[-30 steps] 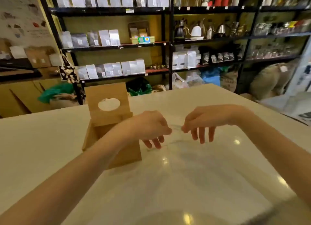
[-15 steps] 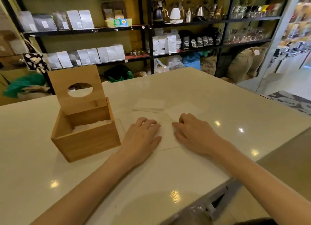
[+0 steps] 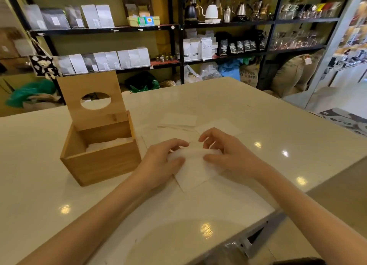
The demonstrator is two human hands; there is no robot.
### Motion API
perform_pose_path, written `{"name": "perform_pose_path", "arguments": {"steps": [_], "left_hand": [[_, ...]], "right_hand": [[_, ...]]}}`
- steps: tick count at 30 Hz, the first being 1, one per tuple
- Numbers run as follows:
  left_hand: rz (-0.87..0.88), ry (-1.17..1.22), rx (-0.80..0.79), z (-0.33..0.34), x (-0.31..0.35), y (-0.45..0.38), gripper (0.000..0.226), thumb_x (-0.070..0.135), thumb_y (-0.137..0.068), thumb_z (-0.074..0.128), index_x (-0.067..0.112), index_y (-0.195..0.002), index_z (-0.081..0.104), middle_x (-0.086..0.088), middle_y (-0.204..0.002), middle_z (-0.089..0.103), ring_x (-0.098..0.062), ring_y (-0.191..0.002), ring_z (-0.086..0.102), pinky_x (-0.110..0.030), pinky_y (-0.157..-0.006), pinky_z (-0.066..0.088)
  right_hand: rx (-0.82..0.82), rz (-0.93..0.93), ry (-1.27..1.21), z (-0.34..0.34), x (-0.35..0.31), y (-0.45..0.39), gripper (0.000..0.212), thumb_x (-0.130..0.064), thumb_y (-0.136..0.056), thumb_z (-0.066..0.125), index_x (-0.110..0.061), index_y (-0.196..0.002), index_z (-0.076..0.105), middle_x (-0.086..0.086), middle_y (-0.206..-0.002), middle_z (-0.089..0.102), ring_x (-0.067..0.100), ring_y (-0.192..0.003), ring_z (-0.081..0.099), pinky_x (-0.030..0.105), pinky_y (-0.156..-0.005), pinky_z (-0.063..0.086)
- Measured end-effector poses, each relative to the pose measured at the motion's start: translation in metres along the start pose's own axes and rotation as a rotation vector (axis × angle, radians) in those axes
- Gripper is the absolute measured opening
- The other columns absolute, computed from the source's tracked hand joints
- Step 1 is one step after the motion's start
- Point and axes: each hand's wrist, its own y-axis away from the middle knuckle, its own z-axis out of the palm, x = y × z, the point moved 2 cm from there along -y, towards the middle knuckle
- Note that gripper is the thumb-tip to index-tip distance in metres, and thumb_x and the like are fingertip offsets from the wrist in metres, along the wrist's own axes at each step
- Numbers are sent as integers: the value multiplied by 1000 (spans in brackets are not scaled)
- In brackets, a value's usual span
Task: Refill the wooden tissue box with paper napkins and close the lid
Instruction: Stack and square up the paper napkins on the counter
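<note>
Napkin [image 3: 193, 168], white and partly folded, is pinched at its raised edge by curled fingers of left hand [image 3: 158, 163] and right hand [image 3: 228, 153], on the tabletop [image 3: 258, 116]. Wooden tissue box [image 3: 99, 157] stands at 9 o'clock, lid [image 3: 93, 98] upright, white napkins inside.

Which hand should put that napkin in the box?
Probably the left hand: it already pinches the napkin and is nearer the open wooden box. The right hand would have to cross over.
</note>
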Motion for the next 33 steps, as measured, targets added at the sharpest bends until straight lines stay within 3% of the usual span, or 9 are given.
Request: {"name": "perform_pose_path", "arguments": {"steps": [3, 6, 9, 14, 19, 23, 26, 28, 33], "left_hand": [[-81, 146, -22, -14, 4, 9, 29, 13, -86, 59, 33, -106, 57, 13, -96, 57, -11, -90, 59, -23, -75, 54], [-132, 242, -61, -21, 4, 19, 30, 10, -85, 60, 33, -104, 57, 11, -95, 57, -6, -82, 59, -16, -65, 55], [-88, 14, -34, -17, 4, 30, 34, 14, -87, 58, 35, -113, 55, 11, -104, 56, -1, -75, 52, -14, -67, 46], [79, -364, 21, 1, -3, 46, 33, 19, -90, 50, 30, -121, 54, 5, -133, 41, -9, -119, 40, -13, -94, 28], [146, -617, 56, 5, -4, 48, 19, 20, -80, 56, 22, -92, 71, -12, -123, 60, -30, -120, 53, -37, -91, 46], [95, -531, 5, -2, 11, 26, 24, 31, -90, 47, 29, -107, 63, 10, -126, 53, -10, -123, 43, -27, -99, 36], [68, -433, 9, -4, 25, -7, 27, 33, -91, 44, 27, -111, 60, 9, -115, 60, -10, -107, 53, -30, -91, 44], [64, -377, 15, 4, 28, -33, 29, 32, -91, 45, 24, -116, 58, 5, -120, 59, -13, -112, 51, -32, -95, 42], [107, -544, -23, 41, 21, -94, 47, 37, -94, 40, 14, -135, 40, 1, -143, 40, -17, -137, 21, -34, -108, 26]], "right_hand": [[-38, 7, -135, -3, -8, -4, 29, -12, -79, 66, -27, -103, 60, -7, -90, 59, 12, -78, 57, 26, -75, 45], [-49, 22, -165, -3, -11, -4, 22, -18, -78, 69, -28, -97, 65, -9, -92, 62, 9, -79, 57, 19, -74, 45], [-32, -20, -17, 6, -8, -2, 24, -17, -75, 70, -31, -94, 64, -13, -94, 61, 2, -81, 52, 7, -67, 40], [-100, -136, 308, 16, 2, 3, 20, -21, -81, 64, -27, -100, 64, -4, -107, 57, 10, -97, 44, 20, -81, 37], [-135, -233, 434, 13, 6, 3, 17, -27, -86, 57, -26, -100, 66, -4, -108, 59, 14, -103, 45, 32, -89, 41], [-223, -214, 376, -1, 5, -7, 16, -27, -88, 57, -26, -101, 67, -9, -106, 61, 9, -101, 50, 29, -89, 41], [-152, -179, 281, -28, 8, -27, 15, -23, -87, 58, -24, -98, 69, -9, -99, 68, 2, -91, 57, 16, -82, 42], [-53, -156, 269, -49, 16, -44, 15, -19, -88, 58, -22, -97, 69, -5, -94, 71, 2, -86, 58, 11, -74, 39], [84, -45, 404, -78, 60, -81, 28, -19, -92, 48, -20, -119, 58, 2, -108, 67, 20, -104, 56, 26, -81, 39]]}}
